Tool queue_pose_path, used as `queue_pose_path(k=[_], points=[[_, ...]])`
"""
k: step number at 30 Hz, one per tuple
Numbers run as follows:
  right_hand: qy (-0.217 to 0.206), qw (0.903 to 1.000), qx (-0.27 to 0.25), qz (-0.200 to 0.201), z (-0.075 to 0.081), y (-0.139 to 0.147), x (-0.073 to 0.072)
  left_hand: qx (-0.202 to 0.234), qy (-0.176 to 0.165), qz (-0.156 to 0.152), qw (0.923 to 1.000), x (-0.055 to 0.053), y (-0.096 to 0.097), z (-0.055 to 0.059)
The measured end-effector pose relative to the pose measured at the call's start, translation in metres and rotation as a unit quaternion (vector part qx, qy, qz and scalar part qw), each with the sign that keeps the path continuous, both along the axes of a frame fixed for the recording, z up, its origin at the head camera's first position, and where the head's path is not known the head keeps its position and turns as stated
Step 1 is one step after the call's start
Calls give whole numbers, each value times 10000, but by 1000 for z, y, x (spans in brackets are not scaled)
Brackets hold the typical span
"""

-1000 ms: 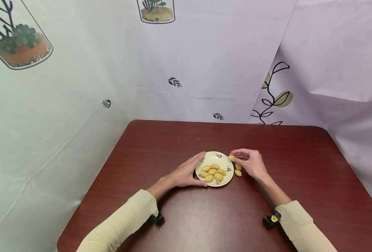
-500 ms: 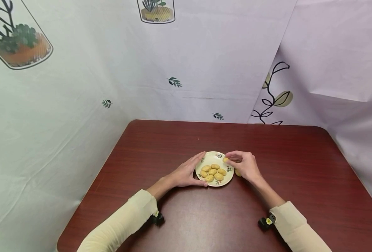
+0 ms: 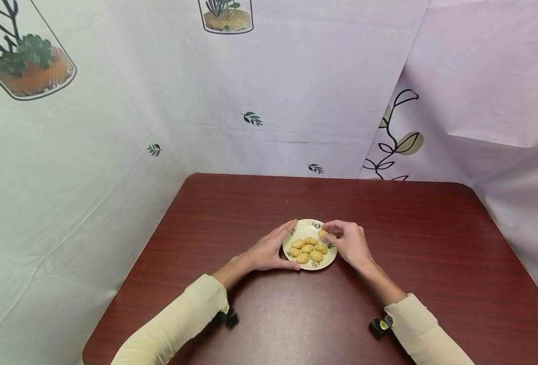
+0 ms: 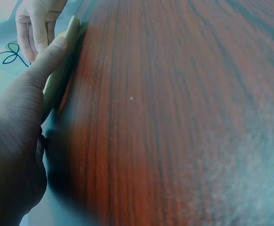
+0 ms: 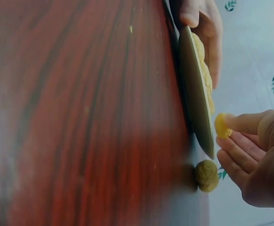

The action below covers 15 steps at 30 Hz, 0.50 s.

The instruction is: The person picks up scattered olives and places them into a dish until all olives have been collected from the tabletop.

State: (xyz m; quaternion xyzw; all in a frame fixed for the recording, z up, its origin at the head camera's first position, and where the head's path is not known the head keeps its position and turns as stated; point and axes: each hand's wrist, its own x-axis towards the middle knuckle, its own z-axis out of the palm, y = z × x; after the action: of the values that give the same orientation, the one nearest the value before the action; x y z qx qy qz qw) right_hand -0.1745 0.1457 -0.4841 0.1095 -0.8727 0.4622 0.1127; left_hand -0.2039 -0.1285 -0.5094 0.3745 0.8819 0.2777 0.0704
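Note:
A cream plate (image 3: 302,230) with a printed rim holds several small yellow oval pieces (image 3: 307,249) that look like little potatoes. My left hand (image 3: 271,251) grips the plate from the left, with the thumb (image 4: 52,54) at the near rim and the fingers spread along the far-left rim. Over the plate's right side, my right hand (image 3: 352,243) pinches another yellow oval piece (image 5: 223,125) between thumb and fingertips, just above the rim. One more such piece (image 5: 206,175) lies on the table beside the plate in the right wrist view; in the head view the right hand hides it.
The dark red wooden table (image 3: 269,314) has rounded far corners. Pale cloth with printed plants (image 3: 287,101) hangs behind it and at both sides. Black wrist cameras (image 3: 378,327) hang under the cream sleeves, close over the tabletop.
My right hand has moved left from beside the plate to over its right side, carrying the pinched yellow oval piece. The left hand and the plate have stayed still.

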Motion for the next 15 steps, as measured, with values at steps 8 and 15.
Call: queue_pose_path(k=[8, 15], points=[[50, 9997, 90, -228, -2, -9, 4, 3, 60, -11, 10000, 0, 0, 0], [36, 9990, 163, -410, -1, -15, 7, 27, 56, -14, 10000, 1, 0, 1]])
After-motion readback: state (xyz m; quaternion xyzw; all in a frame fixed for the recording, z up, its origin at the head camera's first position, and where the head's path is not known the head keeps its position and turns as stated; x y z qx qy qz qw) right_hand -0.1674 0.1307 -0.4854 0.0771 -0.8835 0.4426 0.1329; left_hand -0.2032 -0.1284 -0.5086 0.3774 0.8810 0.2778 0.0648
